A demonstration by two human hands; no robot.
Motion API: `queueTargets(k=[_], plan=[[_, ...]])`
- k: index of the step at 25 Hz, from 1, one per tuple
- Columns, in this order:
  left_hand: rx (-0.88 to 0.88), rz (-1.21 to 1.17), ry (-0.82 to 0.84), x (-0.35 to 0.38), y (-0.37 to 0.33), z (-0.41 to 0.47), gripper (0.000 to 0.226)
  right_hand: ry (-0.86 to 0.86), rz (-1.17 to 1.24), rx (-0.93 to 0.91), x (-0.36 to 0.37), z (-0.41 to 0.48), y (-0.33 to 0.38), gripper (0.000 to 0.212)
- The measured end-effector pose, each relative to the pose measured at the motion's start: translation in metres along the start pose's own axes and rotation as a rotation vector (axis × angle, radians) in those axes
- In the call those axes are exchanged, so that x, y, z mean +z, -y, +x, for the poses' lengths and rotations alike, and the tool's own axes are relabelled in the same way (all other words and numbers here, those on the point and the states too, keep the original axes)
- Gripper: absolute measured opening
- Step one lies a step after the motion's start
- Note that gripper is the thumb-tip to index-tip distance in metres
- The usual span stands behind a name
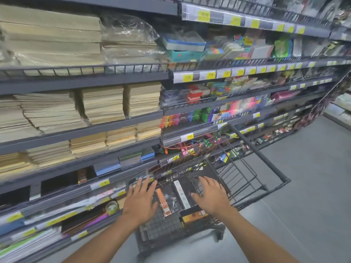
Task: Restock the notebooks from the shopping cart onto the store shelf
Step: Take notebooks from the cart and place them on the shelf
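I am hovering the left hand (pixel 140 201) and right hand (pixel 211 196) over the notebooks (pixel 175 196) — fingers spread wide, gripping nothing. The dark wrapped stack is lying in the shopping cart (pixel 260 153) between them. I am judging this the pick-up step: next, closing on the stack's edges, then lifting toward the store shelf (pixel 76 132) beyond.

Black notebooks (pixel 171 201) in glossy wrap, orange and white strips on the covers, lying flat side by side in a black wire shopping cart (pixel 262 155). Parked just beside a tall dark grey store shelf (pixel 85 81), its tiers stocked.
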State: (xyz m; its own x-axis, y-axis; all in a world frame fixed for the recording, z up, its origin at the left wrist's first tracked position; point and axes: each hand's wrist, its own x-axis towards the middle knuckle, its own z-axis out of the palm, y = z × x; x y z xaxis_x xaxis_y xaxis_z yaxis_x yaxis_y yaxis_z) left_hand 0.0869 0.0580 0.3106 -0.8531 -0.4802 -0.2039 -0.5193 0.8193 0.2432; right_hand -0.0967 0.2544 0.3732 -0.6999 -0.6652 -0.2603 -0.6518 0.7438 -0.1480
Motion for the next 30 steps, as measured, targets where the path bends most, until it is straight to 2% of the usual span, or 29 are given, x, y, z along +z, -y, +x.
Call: queueTargets(k=[5,10,13,16,21,26,29,30], plan=[[-0.048,-0.054,0.095,0.019,0.012,0.058,0.079,0.098,0.02,0.01,0.022,0.061,-0.008,0.078],[-0.151,-0.138,0.235,0.051,0.013,0.096,0.082,0.279,0.027,0.017,0.058,0.116,-0.02,0.079],[-0.229,-0.233,0.279,0.081,0.014,0.114,0.087,0.366,0.024,-0.008,0.081,0.152,-0.032,0.077],[-0.333,-0.332,0.327,0.114,0.011,0.129,0.081,0.474,0.045,-0.051,0.109,0.184,-0.043,0.075],[-0.512,-0.589,0.389,0.172,0.003,0.163,0.081,0.669,0.19,0.012,0.169,0.234,-0.054,0.076],[-0.721,-0.864,0.417,0.24,0.013,0.211,0.059,0.701,0.26,0.066,0.248,0.289,-0.056,0.064],[-0.836,-0.916,0.428,0.282,0.02,0.233,0.063,0.686,0.338,0.135,0.307,0.318,-0.063,0.054],[-0.88,-0.918,0.431,0.294,0.022,0.238,0.063,0.685,0.361,0.164,0.322,0.325,-0.065,0.044]])
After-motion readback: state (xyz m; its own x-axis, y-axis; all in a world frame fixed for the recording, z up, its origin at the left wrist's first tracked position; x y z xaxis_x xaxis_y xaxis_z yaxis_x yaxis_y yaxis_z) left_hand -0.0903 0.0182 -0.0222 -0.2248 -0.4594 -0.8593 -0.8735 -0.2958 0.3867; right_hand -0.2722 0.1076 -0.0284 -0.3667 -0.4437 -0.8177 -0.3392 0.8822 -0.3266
